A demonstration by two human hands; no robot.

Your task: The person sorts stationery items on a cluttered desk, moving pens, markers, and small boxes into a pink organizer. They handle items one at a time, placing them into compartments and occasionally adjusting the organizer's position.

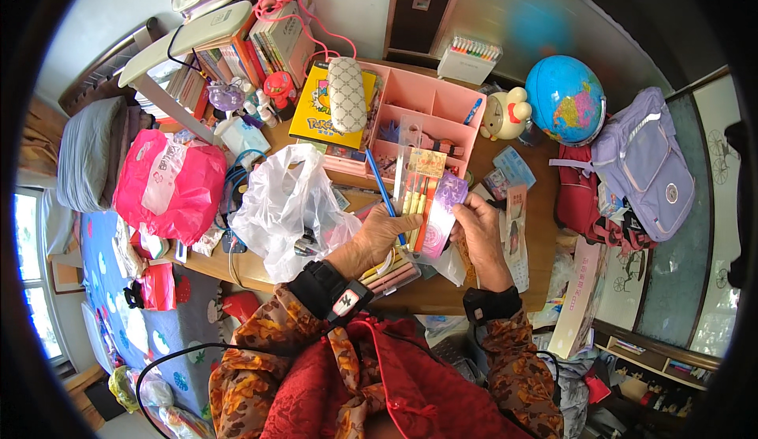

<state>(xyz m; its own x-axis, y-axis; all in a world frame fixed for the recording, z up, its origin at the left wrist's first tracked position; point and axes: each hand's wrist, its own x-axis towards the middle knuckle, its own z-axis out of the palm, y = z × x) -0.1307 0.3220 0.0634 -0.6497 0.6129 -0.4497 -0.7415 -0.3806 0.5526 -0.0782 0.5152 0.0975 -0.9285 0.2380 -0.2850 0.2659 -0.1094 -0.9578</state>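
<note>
My left hand (385, 234) holds a clear plastic case (402, 187) with pens (417, 202) and an orange strip in it. A blue pencil (380, 184) slants up from the same hand. The fingers of my right hand (481, 226) pinch the edge of a purple printed packet (448, 199), which lies against the case's right side. Just below my left hand rests a box of pencils or pens (394, 279), partly hidden. Beyond both hands stands a pink divided organizer (408, 81) with small items in its compartments.
A crumpled white plastic bag (284, 202) and a pink bag (195, 202) lie left. On the organizer sit a yellow Pokémon box (308, 104) and a patterned glasses case (347, 95). A bunny-shaped clock (504, 113), globe (562, 101) and lavender backpack (645, 160) stand right.
</note>
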